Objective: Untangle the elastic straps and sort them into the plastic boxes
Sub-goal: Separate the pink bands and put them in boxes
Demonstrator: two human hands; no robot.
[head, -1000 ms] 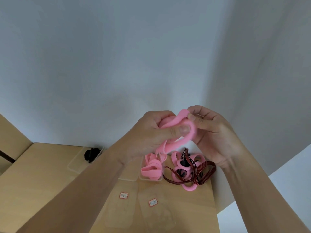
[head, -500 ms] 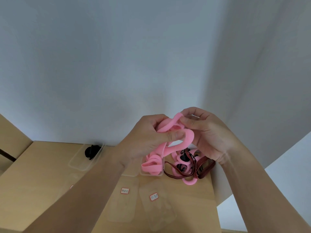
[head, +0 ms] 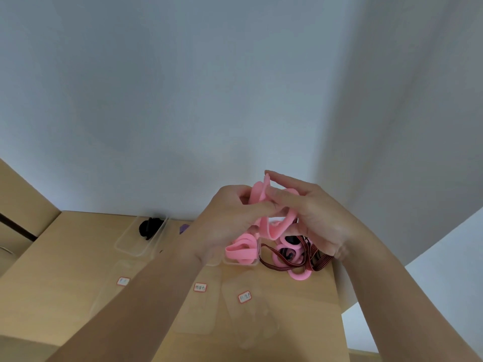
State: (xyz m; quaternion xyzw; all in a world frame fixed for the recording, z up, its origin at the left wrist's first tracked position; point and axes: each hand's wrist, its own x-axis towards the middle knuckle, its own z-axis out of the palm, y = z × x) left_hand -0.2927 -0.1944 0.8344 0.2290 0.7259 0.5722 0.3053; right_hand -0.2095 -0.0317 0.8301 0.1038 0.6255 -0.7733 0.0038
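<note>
Both hands working a pink strap in the air, over the far R part of the wooden table.

L hand is curling round the strap's middle, thumb pressing it vs. the fingers; R hand is pinching the strap's upper end btwn straighter fingers and thumb. The strap's lower loop is hanging just above the tangle of pink and dark striped straps lying far R on the table. Just left of the tangle a clear box is holding pink straps; further left another clear box is holding a black strap. Flat clear plastic pieces w/ small labels are lying nearer.
</note>
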